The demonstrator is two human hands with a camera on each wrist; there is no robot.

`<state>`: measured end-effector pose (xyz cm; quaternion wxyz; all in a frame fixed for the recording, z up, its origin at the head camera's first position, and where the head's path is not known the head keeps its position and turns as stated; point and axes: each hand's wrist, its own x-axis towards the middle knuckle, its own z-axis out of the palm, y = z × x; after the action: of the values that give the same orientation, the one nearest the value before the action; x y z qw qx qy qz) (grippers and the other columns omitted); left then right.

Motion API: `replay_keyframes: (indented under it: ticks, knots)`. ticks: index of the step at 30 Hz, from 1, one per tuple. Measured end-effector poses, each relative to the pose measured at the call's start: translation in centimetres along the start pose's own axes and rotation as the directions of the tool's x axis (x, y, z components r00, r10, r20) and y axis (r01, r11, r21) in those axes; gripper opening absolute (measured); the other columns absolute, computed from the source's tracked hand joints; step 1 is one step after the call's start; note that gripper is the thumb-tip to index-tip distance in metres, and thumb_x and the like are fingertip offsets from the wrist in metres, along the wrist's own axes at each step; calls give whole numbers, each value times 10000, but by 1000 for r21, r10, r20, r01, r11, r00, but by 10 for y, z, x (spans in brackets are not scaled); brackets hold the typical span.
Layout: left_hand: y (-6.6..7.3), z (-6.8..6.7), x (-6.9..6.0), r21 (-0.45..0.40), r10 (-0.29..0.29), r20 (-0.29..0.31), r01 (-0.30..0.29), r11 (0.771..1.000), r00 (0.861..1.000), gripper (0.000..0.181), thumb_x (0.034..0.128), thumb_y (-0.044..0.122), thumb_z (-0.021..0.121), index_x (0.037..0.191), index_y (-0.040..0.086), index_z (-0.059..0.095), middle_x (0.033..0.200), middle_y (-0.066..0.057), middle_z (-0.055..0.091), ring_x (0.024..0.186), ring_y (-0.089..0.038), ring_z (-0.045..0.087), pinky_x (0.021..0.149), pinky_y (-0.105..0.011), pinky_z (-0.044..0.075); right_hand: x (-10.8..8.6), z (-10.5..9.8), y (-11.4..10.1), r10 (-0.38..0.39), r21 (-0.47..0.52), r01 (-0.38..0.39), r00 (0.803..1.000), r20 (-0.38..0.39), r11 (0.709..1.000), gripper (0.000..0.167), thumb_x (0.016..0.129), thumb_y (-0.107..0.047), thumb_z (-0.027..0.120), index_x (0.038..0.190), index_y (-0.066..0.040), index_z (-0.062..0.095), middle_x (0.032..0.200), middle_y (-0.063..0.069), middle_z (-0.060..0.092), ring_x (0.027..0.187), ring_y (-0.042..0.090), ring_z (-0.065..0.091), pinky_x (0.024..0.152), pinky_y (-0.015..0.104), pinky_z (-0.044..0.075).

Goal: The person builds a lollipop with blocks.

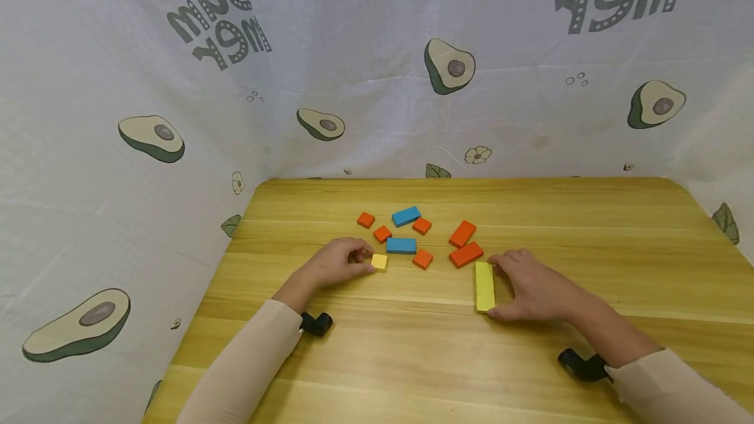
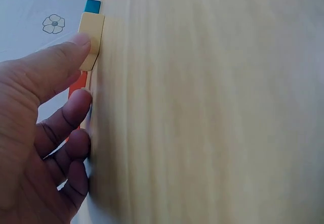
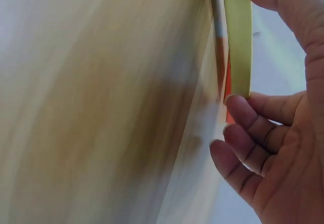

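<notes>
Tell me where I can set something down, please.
The yellowish wooden table is bare at the near side, between the beige-sleeved forearms, and right of the two red rectangular blocks, beyond the right hand. It is crowded left of those, where two blue rectangular blocks and four small red square blocks lie close together.

The small square block [image 1: 379, 262] was warm yellow, creamier in the left wrist view; the long block [image 1: 485, 287] was a sharper, greenish yellow. Two oblong blocks [image 1: 401, 246] were plain blue, while four little squares [image 1: 422, 258] and two more oblongs [image 1: 466, 255] were orange-red. The bench [image 1: 389, 371] was honey-yellow wood streaked with brown grain. The white cloth [image 1: 365, 38] was printed with cream avocados [image 1: 449, 67] edged in green, their stones [image 1: 97, 314] grey-brown, plus green leaves [image 1: 438, 171], cream flowers [image 1: 478, 155] and grey lettering [image 1: 610, 2] dotted in white. The sleeves [image 1: 250, 362] were beige, the wrist devices [image 1: 317, 324] black.
</notes>
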<state>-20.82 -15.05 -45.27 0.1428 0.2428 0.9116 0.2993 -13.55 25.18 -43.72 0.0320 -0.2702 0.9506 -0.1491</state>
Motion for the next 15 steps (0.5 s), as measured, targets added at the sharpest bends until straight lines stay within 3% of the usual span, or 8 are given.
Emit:
replay_keyframes:
  ticks: [6, 12, 15]
  knots:
    - [-7, 4, 2, -98, -23, -4, 22, 995, 1000, 303, 928, 342, 767, 1186, 193, 711, 932, 25, 616, 832, -131, 540, 760, -278, 458, 5, 5, -13, -6, 27, 5, 1000, 9, 1000, 946, 714, -649, 832, 1344, 2, 561, 1139, 22, 618, 1124, 273, 574, 944, 506, 521]
    - [-11, 7, 2, -230, -29, -2, 28, 973, 1000, 284, 918, 292, 783, 1165, 168, 716, 940, -11, 595, 844, -157, 522, 750, -274, 430, 14, 18, -32, 12, 98, -16, 999, 45, 995, 950, 716, -644, 832, 1374, -20, 551, 1032, -95, 558, 1109, 200, 551, 953, 466, 506]
    - [-11, 7, 1, -266, -32, -3, 30, 964, 999, 281, 918, 272, 784, 1165, 155, 716, 938, -22, 586, 843, -169, 512, 752, -279, 420, 20, 23, -42, -16, 109, 11, 999, 48, 994, 928, 719, -626, 833, 1354, -10, 556, 986, -114, 533, 1042, 154, 537, 924, 422, 507]
